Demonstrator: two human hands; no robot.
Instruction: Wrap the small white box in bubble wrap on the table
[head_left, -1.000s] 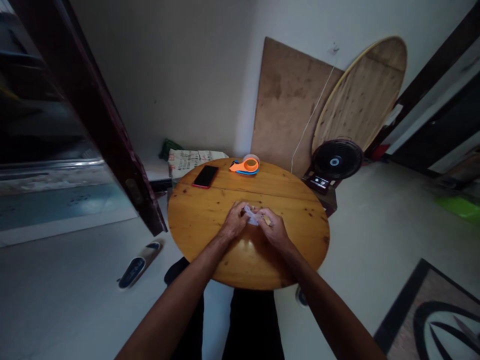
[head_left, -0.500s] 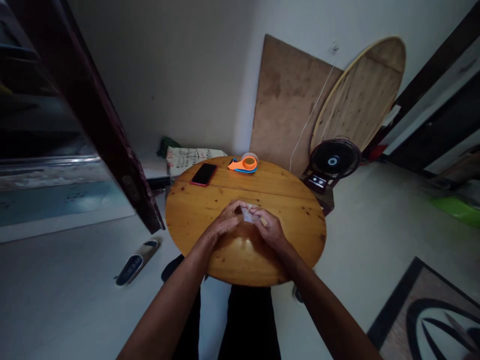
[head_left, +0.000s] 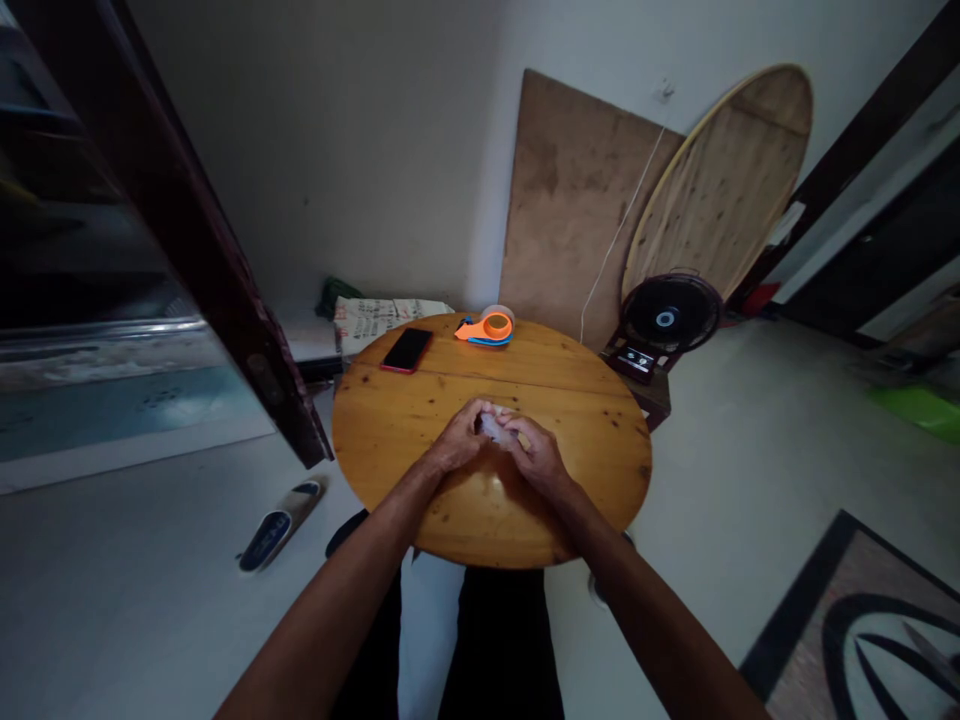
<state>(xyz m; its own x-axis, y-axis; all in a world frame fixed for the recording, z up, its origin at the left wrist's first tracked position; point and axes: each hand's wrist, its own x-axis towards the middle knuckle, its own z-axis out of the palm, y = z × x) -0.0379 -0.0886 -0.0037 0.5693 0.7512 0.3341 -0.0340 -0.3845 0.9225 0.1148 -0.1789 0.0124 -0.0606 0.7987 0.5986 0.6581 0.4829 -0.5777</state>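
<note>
My left hand (head_left: 456,440) and my right hand (head_left: 538,457) meet over the middle of a round wooden table (head_left: 405,460). Both are closed on a small white crumpled piece (head_left: 493,428), perhaps paper or plastic, pinched between the fingertips. A thin tan strip shows at my right hand's fingers. What it is I cannot make out. At the far side of the table lie a dark phone in a red case (head_left: 406,350) and an orange and blue tape dispenser (head_left: 487,328).
A dark wooden door (head_left: 187,230) stands open at the left. A wooden board (head_left: 577,200) and a round tabletop (head_left: 720,190) lean on the wall behind. A black fan (head_left: 667,318) sits on the floor at the right. A slipper (head_left: 277,510) lies at the left. A patterned rug (head_left: 862,620) is at the lower right.
My hands have stayed together on the white piece, with the fingers shifting slightly. The view has drifted a little.
</note>
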